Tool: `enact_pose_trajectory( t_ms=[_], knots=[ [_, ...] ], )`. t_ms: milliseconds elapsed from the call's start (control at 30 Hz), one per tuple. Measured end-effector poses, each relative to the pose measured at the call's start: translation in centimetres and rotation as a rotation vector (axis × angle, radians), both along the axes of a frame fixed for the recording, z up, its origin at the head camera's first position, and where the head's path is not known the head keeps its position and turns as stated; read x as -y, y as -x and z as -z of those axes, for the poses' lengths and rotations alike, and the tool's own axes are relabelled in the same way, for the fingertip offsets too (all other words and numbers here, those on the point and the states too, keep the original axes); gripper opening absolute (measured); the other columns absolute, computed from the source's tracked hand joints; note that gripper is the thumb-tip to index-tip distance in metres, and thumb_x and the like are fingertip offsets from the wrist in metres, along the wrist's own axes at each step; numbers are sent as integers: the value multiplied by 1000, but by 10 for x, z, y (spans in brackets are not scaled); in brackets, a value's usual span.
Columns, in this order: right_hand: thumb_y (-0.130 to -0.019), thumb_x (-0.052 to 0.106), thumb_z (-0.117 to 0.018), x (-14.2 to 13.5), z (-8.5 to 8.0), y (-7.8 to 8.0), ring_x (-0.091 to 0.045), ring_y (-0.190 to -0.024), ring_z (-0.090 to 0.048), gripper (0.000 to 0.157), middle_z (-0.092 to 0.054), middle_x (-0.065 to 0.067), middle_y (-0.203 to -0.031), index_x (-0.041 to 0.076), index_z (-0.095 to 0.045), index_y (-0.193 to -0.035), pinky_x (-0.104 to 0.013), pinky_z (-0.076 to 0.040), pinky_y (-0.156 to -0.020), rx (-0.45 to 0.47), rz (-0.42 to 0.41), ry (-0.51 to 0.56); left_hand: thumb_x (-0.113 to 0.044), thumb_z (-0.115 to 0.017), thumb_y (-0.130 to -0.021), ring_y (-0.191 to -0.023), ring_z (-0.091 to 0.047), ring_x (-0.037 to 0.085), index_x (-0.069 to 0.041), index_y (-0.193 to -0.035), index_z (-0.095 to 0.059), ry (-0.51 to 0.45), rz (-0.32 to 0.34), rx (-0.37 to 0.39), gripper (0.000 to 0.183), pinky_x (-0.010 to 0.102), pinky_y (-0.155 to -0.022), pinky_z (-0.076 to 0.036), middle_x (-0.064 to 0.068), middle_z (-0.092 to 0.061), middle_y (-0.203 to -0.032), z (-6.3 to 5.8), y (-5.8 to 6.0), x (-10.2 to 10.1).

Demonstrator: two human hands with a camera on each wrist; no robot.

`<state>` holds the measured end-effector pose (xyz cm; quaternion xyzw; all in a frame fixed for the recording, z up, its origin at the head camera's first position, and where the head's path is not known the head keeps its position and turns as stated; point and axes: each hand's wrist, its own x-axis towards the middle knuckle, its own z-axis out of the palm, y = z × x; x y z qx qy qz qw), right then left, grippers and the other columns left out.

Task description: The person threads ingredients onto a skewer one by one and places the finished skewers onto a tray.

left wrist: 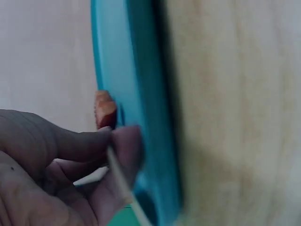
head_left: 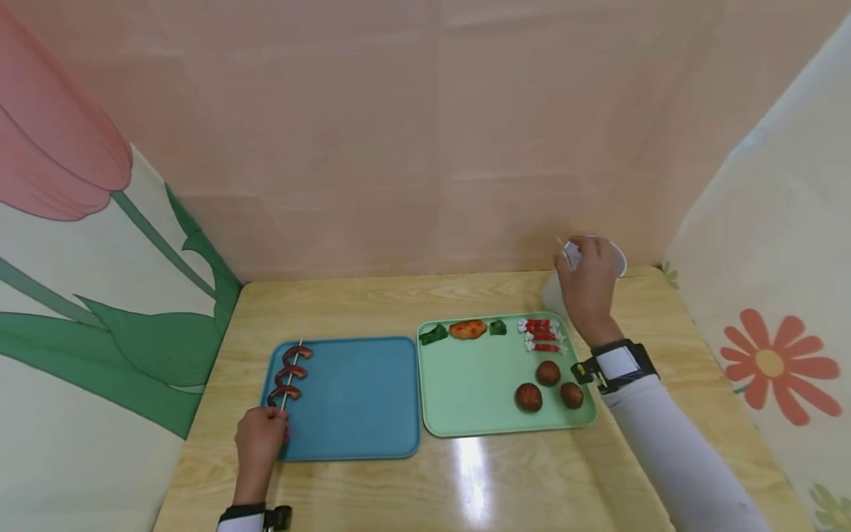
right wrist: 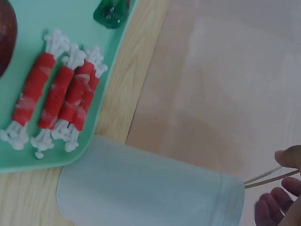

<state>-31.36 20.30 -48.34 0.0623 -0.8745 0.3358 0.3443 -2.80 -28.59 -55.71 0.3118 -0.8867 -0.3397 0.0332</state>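
Note:
On the left side of the blue tray [head_left: 352,399] lies a skewer [head_left: 289,379] threaded with several curved, reddish-brown food pieces. My left hand [head_left: 261,436] pinches its stick near the tray's front left corner; in the left wrist view the stick [left wrist: 123,182] runs out from between thumb and finger. My right hand [head_left: 588,284] is at the mouth of a tall white cup [right wrist: 150,186] behind the green tray. Its thumb and fingers hold a thin wooden stick [right wrist: 270,179] that sticks out of the cup. The cup's inside is mostly hidden by the hand.
The light green tray [head_left: 465,384] holds three brown balls [head_left: 548,374], several red-and-white rolls [head_left: 541,335], an orange-brown piece [head_left: 468,329] and two green pieces [head_left: 433,335]. A wall [head_left: 425,148] rises behind the wooden table [head_left: 372,491].

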Motion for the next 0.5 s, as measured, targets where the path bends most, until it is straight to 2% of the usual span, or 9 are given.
enact_pose_trajectory(
  t_ms=[133, 200, 333, 433, 500],
  knots=[
    [-88, 16, -68, -4, -1, 6, -36, -93, -58, 25, -61, -23, -100, -5, -66, -103, -49, -47, -82, -44, -22, -28, -4, -63, -81, -69, -65, 39, 4, -79, -75, 197, 54, 9, 15, 51, -58, -50, 22, -70, -79, -9, -1, -3],
    [-92, 18, -64, -5, -3, 6, -34, -91, -59, 24, -63, -21, -97, -5, -67, -100, -49, -49, -79, -69, -32, -45, -4, -63, -80, -70, -65, 41, 2, -76, -75, 235, 61, 7, 14, 55, -58, -50, 24, -70, -80, -11, 0, -5],
    [-95, 19, -59, -7, -10, 2, -32, -88, -59, 24, -62, -19, -94, -3, -67, -98, -48, -50, -74, -82, -24, -59, -5, -63, -79, -64, -64, 38, -3, -72, -73, 284, 69, 22, 12, 54, -52, -49, 23, -69, -76, -12, 4, -5],
    [-93, 19, -61, -5, -22, -3, -32, -88, -61, 22, -62, -19, -94, -2, -68, -99, -48, -51, -75, -99, -1, -62, -6, -62, -79, -62, -63, 36, -4, -71, -71, 288, 59, 69, 12, 51, -48, -48, 20, -68, -74, -13, 6, -6],
    [-93, 18, -62, -2, -36, -9, -31, -88, -62, 22, -63, -19, -95, -2, -68, -100, -47, -53, -76, -140, 9, -59, -10, -62, -81, -62, -62, 37, -1, -72, -69, 293, 48, 137, 15, 51, -47, -47, 21, -66, -74, -16, 7, -7]
  ],
)
